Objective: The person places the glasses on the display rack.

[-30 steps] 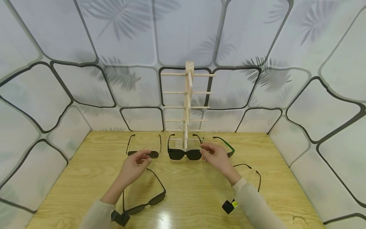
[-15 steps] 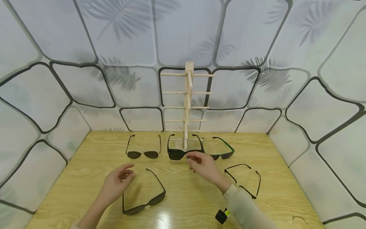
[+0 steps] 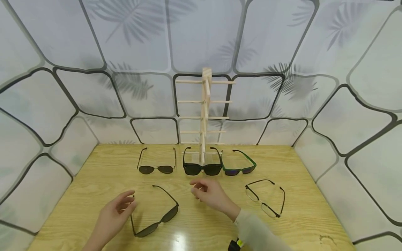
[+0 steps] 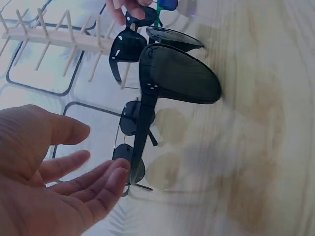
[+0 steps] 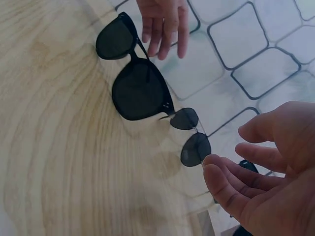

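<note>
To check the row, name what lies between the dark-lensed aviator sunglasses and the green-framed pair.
The head view shows black, thick-framed sunglasses there, plus the pale wooden rack.

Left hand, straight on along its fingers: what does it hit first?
Likely the near sunglasses, at the temple just ahead of the fingertips. Depth is unclear, so the left hand might pass over it.

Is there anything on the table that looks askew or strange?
The front-left sunglasses and the clear-lens glasses sit at angles, unlike the middle sunglasses squared before the wooden stand. A curled mark on the table, front right, breaks the wood grain.
</note>
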